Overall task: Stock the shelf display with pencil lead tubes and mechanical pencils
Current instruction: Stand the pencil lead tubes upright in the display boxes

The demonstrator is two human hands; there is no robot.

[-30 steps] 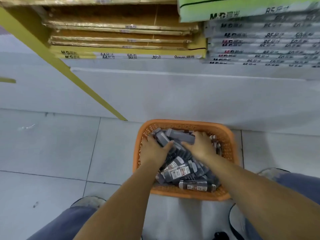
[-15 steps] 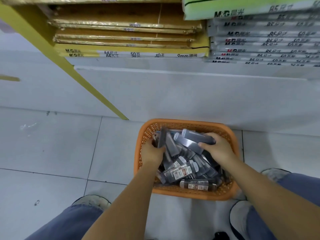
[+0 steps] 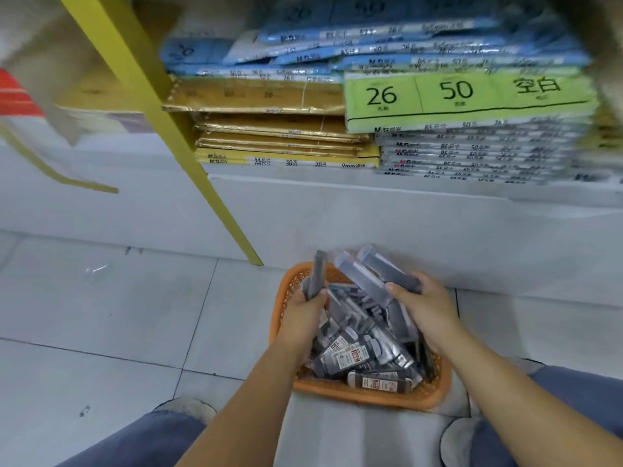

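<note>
Left hand [image 3: 303, 318] grips one lead tube [image 3: 318, 274] upright; right hand [image 3: 426, 310] grips two tubes [image 3: 365, 281] slanting up-left, over the basket [image 3: 371, 397], shelf [image 3: 354, 200] ahead.

Yellow post [image 3: 188, 163], slanting down to grey tiled floor [image 3: 101, 315]. Right of post: gold packs [image 3: 279, 129] stacked on white shelf base [image 3: 371, 214]. Farther right, green pack [image 3: 468, 99] marked 26 and 50 atop grey packs [image 3: 472, 156]. Higher up, blue packs [image 3: 371, 52]. Left of post, blurred red patch [image 3: 17, 96].
</note>
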